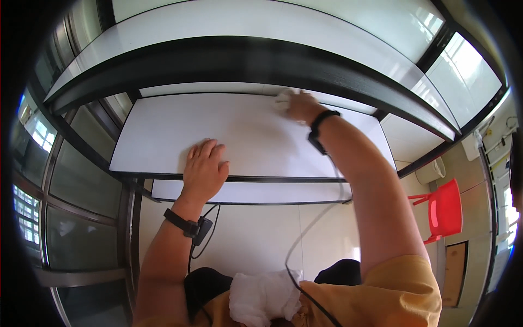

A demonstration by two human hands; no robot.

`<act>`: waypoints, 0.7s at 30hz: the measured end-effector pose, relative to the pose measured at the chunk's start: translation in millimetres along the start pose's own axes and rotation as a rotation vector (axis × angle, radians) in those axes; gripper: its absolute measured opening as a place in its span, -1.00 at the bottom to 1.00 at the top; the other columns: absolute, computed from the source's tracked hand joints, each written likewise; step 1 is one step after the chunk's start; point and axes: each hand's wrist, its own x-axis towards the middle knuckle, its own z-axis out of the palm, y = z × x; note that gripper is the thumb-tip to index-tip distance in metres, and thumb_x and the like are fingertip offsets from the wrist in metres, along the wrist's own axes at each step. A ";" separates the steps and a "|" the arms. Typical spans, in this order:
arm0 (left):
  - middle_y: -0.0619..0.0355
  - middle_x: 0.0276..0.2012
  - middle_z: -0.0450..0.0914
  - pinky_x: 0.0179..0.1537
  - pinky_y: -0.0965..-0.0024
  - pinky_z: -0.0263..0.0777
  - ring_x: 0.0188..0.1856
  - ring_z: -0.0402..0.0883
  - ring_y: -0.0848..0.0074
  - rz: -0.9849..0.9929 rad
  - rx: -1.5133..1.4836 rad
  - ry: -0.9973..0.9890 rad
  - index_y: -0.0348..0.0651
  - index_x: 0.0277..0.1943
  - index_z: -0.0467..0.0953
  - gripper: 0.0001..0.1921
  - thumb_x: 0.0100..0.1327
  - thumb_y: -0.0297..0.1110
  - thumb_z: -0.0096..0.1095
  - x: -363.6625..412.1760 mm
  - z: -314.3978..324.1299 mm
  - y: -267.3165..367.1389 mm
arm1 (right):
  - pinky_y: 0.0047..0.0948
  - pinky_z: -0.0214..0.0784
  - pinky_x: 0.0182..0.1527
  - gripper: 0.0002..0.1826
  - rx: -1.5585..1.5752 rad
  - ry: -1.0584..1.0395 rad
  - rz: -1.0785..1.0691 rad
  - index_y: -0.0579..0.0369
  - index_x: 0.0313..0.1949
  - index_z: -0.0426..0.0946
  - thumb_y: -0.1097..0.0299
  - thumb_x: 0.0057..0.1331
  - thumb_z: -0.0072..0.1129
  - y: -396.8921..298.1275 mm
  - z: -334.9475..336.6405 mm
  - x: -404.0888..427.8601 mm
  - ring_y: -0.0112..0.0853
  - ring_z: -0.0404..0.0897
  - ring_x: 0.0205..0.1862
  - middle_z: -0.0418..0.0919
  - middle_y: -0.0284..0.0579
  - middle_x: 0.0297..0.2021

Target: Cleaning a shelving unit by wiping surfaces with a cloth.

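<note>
My right hand (303, 107) reaches to the back of a white shelf board (163, 135), its fingers closed on a crumpled white cloth (282, 100) that lies against the surface. My left hand (205, 165) rests palm down near the front edge of the same board, fingers slightly apart, with nothing held. Each wrist wears a black strap with a small device and a cable. Another white cloth (263, 298) lies bunched at my lap, over the yellow shirt.
A thick black beam (245, 59) of the shelf rack crosses above the board, under an upper white shelf (245, 22). A lower shelf (261, 192) shows beneath. Glass panels (81, 237) stand at left; a red plastic chair (447, 208) and a bin (429, 171) at right.
</note>
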 end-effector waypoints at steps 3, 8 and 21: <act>-0.03 0.20 0.49 0.39 0.06 0.17 0.32 0.40 0.19 0.059 -0.031 0.039 -0.23 0.12 0.52 -0.59 0.23 -0.32 0.27 18.0 4.7 16.0 | -0.06 0.44 0.17 -0.30 0.223 0.167 -0.041 0.01 0.28 0.37 -0.08 0.25 0.23 -18.6 10.6 42.9 -0.01 0.56 0.14 0.57 0.12 0.08; -0.01 0.15 0.52 0.36 0.02 0.19 0.29 0.43 0.20 0.094 -0.041 0.064 -0.21 0.06 0.52 -0.63 0.22 -0.29 0.28 12.9 7.3 8.7 | -0.08 0.47 0.15 -0.45 0.210 0.138 -0.264 0.02 0.24 0.41 0.19 0.30 0.29 -103.1 -2.4 32.6 0.03 0.44 0.23 0.43 0.05 0.18; 0.01 0.20 0.49 0.40 0.10 0.17 0.29 0.42 0.18 0.065 0.015 0.033 -0.22 0.15 0.46 -0.62 0.30 -0.33 0.21 14.9 15.8 9.3 | -0.15 0.34 0.24 -0.41 0.206 0.235 0.153 -0.02 0.23 0.48 0.27 0.18 0.34 108.1 95.5 -199.6 -0.07 0.45 0.19 0.51 -0.04 0.09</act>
